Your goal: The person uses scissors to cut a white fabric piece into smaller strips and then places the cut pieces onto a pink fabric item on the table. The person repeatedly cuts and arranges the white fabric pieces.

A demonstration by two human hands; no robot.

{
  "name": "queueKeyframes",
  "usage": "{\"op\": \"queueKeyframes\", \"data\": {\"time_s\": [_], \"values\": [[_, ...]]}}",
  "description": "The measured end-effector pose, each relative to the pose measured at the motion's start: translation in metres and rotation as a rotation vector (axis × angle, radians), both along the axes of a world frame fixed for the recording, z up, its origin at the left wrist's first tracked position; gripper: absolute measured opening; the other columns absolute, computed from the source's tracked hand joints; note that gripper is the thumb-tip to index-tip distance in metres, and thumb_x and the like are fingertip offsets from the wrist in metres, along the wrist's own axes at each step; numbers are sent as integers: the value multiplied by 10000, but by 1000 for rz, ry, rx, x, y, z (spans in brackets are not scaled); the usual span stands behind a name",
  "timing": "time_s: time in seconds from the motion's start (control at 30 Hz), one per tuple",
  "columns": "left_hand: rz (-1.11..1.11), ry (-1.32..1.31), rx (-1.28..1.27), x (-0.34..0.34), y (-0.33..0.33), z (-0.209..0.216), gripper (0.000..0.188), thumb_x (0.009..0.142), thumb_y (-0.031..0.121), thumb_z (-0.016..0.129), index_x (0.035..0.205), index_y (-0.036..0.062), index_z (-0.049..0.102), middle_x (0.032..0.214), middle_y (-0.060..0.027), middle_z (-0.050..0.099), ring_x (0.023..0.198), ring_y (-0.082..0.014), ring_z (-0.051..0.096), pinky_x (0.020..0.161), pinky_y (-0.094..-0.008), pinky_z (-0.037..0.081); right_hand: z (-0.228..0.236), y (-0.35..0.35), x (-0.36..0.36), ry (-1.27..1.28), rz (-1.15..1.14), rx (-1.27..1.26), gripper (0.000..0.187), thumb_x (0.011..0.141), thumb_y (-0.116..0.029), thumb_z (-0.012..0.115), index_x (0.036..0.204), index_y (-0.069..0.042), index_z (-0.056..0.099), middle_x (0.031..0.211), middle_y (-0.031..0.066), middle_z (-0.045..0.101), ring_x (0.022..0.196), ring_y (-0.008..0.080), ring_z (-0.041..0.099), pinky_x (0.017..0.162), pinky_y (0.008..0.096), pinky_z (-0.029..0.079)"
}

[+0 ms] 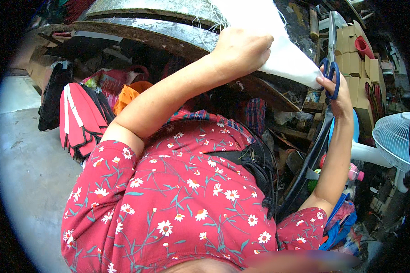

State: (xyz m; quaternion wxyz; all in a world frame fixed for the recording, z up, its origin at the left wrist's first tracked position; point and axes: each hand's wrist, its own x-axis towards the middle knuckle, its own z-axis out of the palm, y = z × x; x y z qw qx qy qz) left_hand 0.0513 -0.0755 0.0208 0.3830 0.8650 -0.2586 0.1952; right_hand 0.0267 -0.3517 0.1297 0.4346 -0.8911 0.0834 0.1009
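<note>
A piece of white cloth [289,57] with loose threads at one side stretches over the dark worktable. My left hand [246,50] is closed in a fist at the cloth's near edge, its fingertips hidden, and appears to grip it. At the right, my right hand [339,93] has its fingers through the blue handles of a pair of scissors [334,75], whose metal blades point up and away. Its thumb and fingers also pinch the lower right corner of the cloth. Frayed white threads [209,27] trail beside my left hand.
A worn worktable edge [168,41] curves across the top. Red and black cut pieces [77,116] hang at the left, near orange cloth [130,95]. Cardboard boxes [351,63] and a fan [393,136] stand at the right, with a pink-capped bottle [354,173] below.
</note>
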Motion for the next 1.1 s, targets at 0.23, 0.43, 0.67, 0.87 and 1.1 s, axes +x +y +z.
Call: {"op": "queueKeyframes", "data": {"time_s": [0.23,0.43,0.67,0.87,1.1], "values": [[-89,91,-43,-4,9,4,137,826,267,659,879,142,676,720,-95,665,693,-305,667,630,-422,536,-8,7,-25,54,96,-56,421,709,-137,803,1033,-65,544,861,-5,550,806,89,535,759,218,421],[-94,-15,3,-3,1,5,137,830,276,663,856,141,670,704,-94,660,690,-305,667,628,-431,534,-6,13,-45,-5,-3,42,388,750,-96,795,1050,-62,551,910,-11,568,835,85,563,782,228,470],[168,-29,60,-3,34,11,258,839,351,670,900,102,635,724,-123,678,679,-323,688,600,-442,548,-27,18,-59,0,-5,62,374,754,-33,791,1041,-62,552,869,-22,548,784,58,537,739,210,490],[260,104,150,1,50,0,378,828,359,687,1072,99,563,754,-130,689,732,-333,696,631,-453,551,-32,18,-61,-26,-28,37,365,764,-7,776,1047,-60,551,843,-24,559,760,53,541,712,190,471],[136,-45,-163,10,26,-13,358,811,226,677,1144,139,578,852,-158,688,776,-336,687,665,-452,544,-35,25,-69,-96,-102,60,362,776,-3,769,1058,-58,549,862,-18,579,784,52,563,714,193,477]]}}
